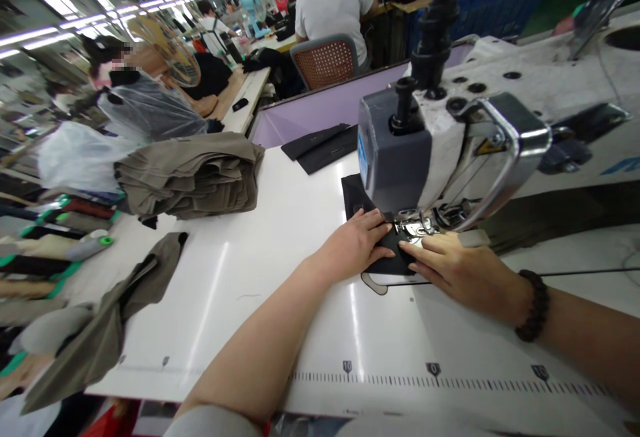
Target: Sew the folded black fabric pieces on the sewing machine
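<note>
Under the head of a sewing machine [395,150] lies a black fabric piece [393,260], partly hidden by my hands and the machine. My left hand [357,243] rests flat on the fabric, left of the needle area, fingers stretched out. From the right, my right hand [460,273] reaches in with its fingertips on the fabric's right edge, close by the metal needle plate [416,229]. Its fingers are extended, and a dark beaded bracelet [533,307] circles the wrist. Neither hand is wrapped around anything.
Black fabric pieces [323,147] lie behind the machine head. A stack of olive-brown fabric [193,177] stands at the left, with a loose piece [120,303] over the table edge. Thread cones [85,247] line the far left. A person [333,0] sits ahead.
</note>
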A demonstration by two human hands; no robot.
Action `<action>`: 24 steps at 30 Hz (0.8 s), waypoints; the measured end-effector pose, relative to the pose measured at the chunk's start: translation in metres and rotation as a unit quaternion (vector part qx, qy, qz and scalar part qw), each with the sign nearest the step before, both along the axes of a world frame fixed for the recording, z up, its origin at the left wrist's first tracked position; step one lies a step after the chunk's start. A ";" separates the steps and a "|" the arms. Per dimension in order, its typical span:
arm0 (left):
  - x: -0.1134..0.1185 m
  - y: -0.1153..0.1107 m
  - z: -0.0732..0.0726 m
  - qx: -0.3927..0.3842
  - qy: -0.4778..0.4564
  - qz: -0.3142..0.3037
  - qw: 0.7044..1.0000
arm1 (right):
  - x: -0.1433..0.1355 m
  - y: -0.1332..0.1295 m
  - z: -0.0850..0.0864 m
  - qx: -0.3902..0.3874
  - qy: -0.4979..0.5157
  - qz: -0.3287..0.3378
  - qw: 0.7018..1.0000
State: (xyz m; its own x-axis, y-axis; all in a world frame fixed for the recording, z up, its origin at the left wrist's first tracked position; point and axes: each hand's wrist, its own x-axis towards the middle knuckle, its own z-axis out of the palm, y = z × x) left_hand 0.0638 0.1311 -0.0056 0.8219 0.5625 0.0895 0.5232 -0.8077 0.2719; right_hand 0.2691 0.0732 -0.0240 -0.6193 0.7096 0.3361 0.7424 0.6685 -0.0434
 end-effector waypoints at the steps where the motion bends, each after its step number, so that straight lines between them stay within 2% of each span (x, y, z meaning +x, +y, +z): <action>1: 0.000 0.001 0.000 -0.001 -0.003 0.000 1.000 | 0.000 0.000 0.000 0.000 -0.001 -0.003 1.000; 6: -0.002 0.003 -0.001 0.009 -0.008 -0.005 1.000 | 0.000 0.000 0.000 0.004 -0.002 -0.008 1.000; 11: -0.002 -0.012 0.001 0.029 -0.027 -0.119 0.992 | 0.007 -0.005 0.006 -0.014 0.006 0.079 0.997; 13: -0.001 -0.018 0.003 0.028 -0.021 -0.140 0.990 | 0.009 -0.007 0.007 -0.019 0.011 0.096 0.995; 17: 0.001 -0.022 0.005 0.018 -0.020 -0.111 0.993 | 0.010 -0.007 0.007 -0.014 0.006 0.092 0.996; 24: 0.001 -0.016 0.001 0.022 -0.034 -0.069 0.997 | 0.008 -0.003 0.004 -0.012 0.000 0.049 0.999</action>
